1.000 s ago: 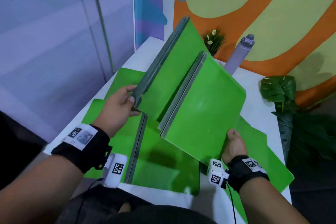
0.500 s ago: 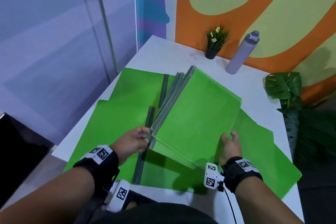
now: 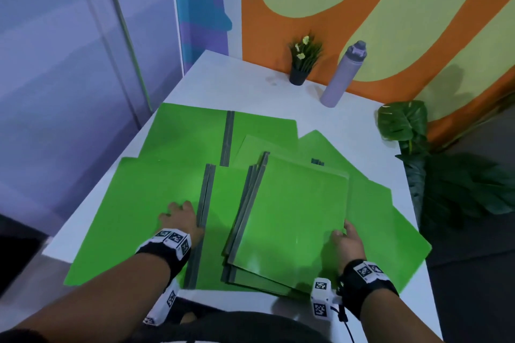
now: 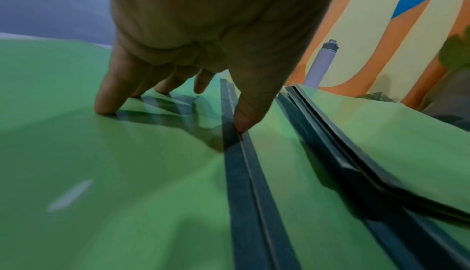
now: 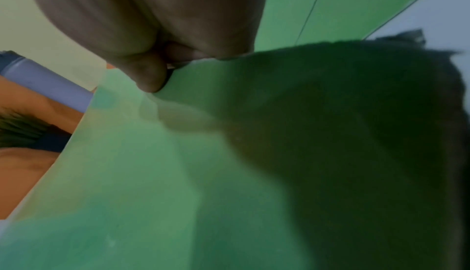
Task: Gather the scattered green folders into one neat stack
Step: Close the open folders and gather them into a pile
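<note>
Lowered flat since a second ago, the closed folder stack (image 3: 289, 220) is now laid on the open folders (image 3: 133, 211).
Its 3 o'clock edge is pinched by the right hand (image 3: 347, 245); straight left hand (image 3: 181, 220) fingers are pressed at 9 o'clock; a lilac water bottle (image 3: 342, 75) is seen at 12.

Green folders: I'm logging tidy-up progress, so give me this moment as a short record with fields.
stack: closed green folders piled near the table's front edge, spines not yet flush
right hand: right hand holds the pile's right edge, thumb on top
left hand: left hand rests fingertips on an open folder, thumb at its dark spine
still scattered: another open folder behind, more sheets to the right
table: white table
bystanders: purple bottle, small potted plant by the wall
</note>
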`<state>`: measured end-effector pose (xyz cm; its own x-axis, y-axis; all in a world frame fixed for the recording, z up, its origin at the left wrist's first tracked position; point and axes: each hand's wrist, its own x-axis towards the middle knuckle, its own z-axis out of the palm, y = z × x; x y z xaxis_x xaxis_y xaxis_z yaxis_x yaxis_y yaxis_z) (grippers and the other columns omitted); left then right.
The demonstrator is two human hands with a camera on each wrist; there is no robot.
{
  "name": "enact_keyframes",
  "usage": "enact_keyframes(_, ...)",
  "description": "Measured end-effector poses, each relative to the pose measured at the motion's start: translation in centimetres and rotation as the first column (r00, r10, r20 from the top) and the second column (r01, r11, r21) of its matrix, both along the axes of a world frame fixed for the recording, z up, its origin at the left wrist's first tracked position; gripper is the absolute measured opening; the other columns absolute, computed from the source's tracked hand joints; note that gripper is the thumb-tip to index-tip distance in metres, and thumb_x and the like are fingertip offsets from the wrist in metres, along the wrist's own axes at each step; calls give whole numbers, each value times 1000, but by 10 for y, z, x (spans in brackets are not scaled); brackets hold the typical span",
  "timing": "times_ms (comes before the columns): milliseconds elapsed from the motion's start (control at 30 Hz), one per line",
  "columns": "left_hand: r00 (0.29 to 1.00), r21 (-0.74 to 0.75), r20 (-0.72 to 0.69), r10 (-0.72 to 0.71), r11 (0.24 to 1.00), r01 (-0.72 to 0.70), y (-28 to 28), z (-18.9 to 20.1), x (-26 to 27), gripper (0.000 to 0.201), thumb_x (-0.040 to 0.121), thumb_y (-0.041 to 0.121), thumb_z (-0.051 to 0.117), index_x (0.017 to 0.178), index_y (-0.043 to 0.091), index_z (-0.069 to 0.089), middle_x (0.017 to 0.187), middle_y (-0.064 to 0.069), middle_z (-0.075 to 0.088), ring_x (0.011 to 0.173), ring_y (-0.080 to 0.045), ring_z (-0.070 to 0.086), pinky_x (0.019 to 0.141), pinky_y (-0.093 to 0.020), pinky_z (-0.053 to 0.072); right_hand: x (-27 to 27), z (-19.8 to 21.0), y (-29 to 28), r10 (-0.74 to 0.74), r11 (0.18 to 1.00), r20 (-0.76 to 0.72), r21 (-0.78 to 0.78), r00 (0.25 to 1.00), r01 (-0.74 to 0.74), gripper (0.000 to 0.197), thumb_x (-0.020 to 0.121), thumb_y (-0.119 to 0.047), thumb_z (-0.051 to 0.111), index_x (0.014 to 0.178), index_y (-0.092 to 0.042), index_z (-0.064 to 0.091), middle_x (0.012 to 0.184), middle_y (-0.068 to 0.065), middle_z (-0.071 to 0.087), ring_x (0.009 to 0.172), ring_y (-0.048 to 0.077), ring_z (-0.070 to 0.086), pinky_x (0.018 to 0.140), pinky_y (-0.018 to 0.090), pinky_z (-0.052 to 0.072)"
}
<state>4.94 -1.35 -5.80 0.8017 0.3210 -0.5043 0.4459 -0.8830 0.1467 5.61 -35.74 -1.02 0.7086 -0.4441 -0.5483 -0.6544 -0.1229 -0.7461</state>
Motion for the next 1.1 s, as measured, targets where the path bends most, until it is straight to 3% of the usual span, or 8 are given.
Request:
enact_keyframes(200, 999, -37, 29, -40, 998, 41, -18, 15, 3, 55, 87, 3, 49, 139, 3, 31, 135, -26, 47, 113, -40, 60, 96, -44, 53, 1, 3, -13, -18, 1000, 21, 9, 1000, 18, 55, 96, -4, 43, 146, -23, 32, 106, 18, 57, 71, 23, 56, 64, 34, 52)
enact_keyframes(333, 971, -169, 238, -5, 985, 47, -17, 63, 4, 62, 89, -7, 41, 147, 1, 22, 119, -26, 63, 97, -35, 66, 85, -40, 56, 14, 14, -21, 29, 1000, 54, -9, 998, -29, 54, 96, -12, 46, 146, -26, 32, 151, 14, 35, 131, 36, 41, 107, 55, 35)
enact_keyframes(433, 892, -276, 445, 76, 960, 55, -5, 116, 4, 63, 89, -7, 39, 149, 5, 24, 99, -25, 68, 73, -31, 56, 65, -36, 46, 26, 34, -23, -27, 996, 75, 87, 997, 21, 54, 98, -12, 43, 148, -25, 28, 158, 5, 21, 143, 33, 21, 113, 57, 18)
enact_keyframes(533, 777, -430, 601, 187, 895, 118, 6, 162, -1, 67, 90, -6, 38, 152, 17, 26, 113, -3, 60, 84, -23, 56, 72, -30, 43, 41, 49, -21, 15, 995, 99, 99, 995, -25, 54, 99, -9, 39, 149, -26, 27, 159, 1, 17, 145, 31, 15, 112, 57, 16)
enact_keyframes(733, 734, -812, 535, 418, 493, 311, 18, 177, -8, 73, 89, -13, 29, 150, 26, 31, 151, 6, 45, 142, -8, 38, 120, -41, 24, 65, 61, -4, 115, 987, 186, 91, 976, -133, 53, 98, -6, 38, 148, -17, 25, 158, 8, 21, 144, 30, 21, 113, 53, 20)
enact_keyframes(833, 763, -915, 386, 518, 323, 243, 8, 173, -12, 66, 91, -17, 29, 140, 24, 46, 141, -2, 58, 129, -11, 54, 111, -38, 42, 66, 66, 10, 192, 973, 213, 87, 958, -214, 51, 99, -8, 39, 147, -7, 26, 156, 15, 24, 141, 33, 27, 111, 48, 26)
enact_keyframes(967, 804, -986, 157, 573, 133, 99, 0, 157, -8, 63, 87, -24, 34, 129, 18, 52, 112, -14, 71, 89, -21, 68, 73, -31, 59, 62, 59, 25, 183, 931, 226, 272, 957, -242, 63, 97, -5, 39, 151, -14, 9, 160, 8, 6, 146, 27, 12, 115, 49, 13)
enact_keyframes(1100, 863, -999, 15, 504, 39, -6, -7, 141, -6, 63, 88, -21, 36, 134, 21, 49, 98, -9, 71, 84, -22, 63, 76, -38, 57, 56, 33, 49, 196, 942, 170, 239, 966, -234, 57, 97, -6, 39, 148, -23, 21, 159, 9, 11, 144, 32, 15, 111, 60, 15)
